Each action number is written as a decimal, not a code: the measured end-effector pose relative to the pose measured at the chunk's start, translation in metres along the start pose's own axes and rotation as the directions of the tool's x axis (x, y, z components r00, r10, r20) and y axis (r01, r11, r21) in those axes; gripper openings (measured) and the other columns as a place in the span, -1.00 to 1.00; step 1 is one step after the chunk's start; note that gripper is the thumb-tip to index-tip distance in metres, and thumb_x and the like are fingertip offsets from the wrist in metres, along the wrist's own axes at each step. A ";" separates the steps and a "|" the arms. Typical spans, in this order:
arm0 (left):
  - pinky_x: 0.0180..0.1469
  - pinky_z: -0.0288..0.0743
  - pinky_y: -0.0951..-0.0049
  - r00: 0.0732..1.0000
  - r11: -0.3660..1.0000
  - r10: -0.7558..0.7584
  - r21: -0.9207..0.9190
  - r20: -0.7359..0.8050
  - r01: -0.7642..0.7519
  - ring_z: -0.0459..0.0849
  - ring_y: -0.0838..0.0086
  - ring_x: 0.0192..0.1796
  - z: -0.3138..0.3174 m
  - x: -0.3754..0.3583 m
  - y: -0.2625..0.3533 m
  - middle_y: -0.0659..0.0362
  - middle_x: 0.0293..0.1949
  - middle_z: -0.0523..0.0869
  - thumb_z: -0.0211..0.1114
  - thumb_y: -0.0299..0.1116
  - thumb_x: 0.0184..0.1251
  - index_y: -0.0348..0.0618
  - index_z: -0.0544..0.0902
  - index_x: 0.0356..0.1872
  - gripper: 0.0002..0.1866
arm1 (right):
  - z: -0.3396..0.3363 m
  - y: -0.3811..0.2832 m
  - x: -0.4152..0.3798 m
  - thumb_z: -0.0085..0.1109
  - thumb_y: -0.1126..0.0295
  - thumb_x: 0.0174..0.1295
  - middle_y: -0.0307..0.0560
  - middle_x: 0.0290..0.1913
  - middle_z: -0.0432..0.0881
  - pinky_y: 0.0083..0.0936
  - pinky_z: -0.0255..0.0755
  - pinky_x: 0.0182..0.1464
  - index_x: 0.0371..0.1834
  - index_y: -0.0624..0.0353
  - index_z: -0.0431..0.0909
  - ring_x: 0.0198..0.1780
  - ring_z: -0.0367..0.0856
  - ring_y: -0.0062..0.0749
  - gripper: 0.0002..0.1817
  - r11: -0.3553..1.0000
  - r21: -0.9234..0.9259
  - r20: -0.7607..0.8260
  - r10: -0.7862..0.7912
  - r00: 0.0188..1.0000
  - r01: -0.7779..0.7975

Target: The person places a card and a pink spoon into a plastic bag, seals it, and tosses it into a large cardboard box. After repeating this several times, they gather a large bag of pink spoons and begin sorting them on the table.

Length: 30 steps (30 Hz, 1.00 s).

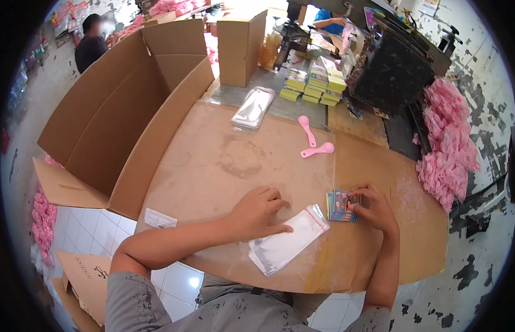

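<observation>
My left hand (260,213) lies on a clear plastic bag (288,243) near the table's front edge, with the index finger pressing it down. My right hand (374,207) grips a small stack of colourful cards (339,206) that rests on the table just right of the bag's mouth. Two pink plastic spoons (312,141) lie farther back on the brown table (224,160), apart from both hands.
A large open cardboard box (130,110) stands at the left. A pile of clear bags (253,108), stacks of yellow booklets (315,83) and another box (241,47) sit at the back. Pink items (448,144) heap at the right. Other people work in the distance.
</observation>
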<state>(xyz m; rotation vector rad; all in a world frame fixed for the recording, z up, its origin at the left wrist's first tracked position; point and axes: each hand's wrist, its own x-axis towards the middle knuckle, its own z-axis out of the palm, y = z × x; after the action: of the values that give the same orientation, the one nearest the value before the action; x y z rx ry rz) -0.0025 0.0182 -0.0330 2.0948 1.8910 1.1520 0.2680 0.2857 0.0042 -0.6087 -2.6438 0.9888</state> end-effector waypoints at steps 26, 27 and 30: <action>-0.17 0.66 0.10 0.986 0.832 0.078 -0.554 0.145 0.015 0.82 0.09 -0.24 0.034 0.044 -0.061 0.06 -0.36 0.83 0.49 -0.21 0.22 -0.12 0.76 -0.31 -0.80 | 0.019 0.042 0.004 0.41 0.45 0.36 -0.16 -0.24 0.73 -0.52 0.57 -0.08 -0.13 0.25 0.62 -0.20 0.71 -0.49 -0.84 0.910 0.374 -0.130 0.241 0.962 -0.178; -0.17 0.66 0.10 0.989 0.830 0.084 -0.557 0.126 0.000 0.82 0.08 -0.24 0.034 0.045 -0.064 0.05 -0.36 0.83 0.48 -0.23 0.21 -0.12 0.76 -0.31 -0.81 | 0.018 0.046 0.004 0.42 0.44 0.35 -0.13 -0.22 0.75 -0.51 0.58 -0.06 -0.13 0.25 0.63 -0.21 0.71 -0.48 -0.83 0.903 0.399 -0.143 0.233 0.962 -0.160; -0.16 0.66 0.10 0.989 0.823 0.096 -0.567 0.111 -0.017 0.82 0.06 -0.24 0.040 0.044 -0.065 0.03 -0.35 0.83 0.45 -0.28 0.18 -0.13 0.77 -0.34 -0.85 | 0.022 0.046 0.004 0.34 0.36 0.37 -0.23 -0.31 0.67 -0.56 0.52 -0.10 -0.18 0.23 0.60 -0.27 0.64 -0.54 -0.83 0.893 0.408 -0.177 0.280 0.943 -0.189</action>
<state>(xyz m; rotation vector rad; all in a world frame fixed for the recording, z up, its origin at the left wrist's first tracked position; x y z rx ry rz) -0.0353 0.0881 -0.0755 1.8355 1.2215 1.3363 0.2696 0.3070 -0.0420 -0.9004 -2.1219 1.3707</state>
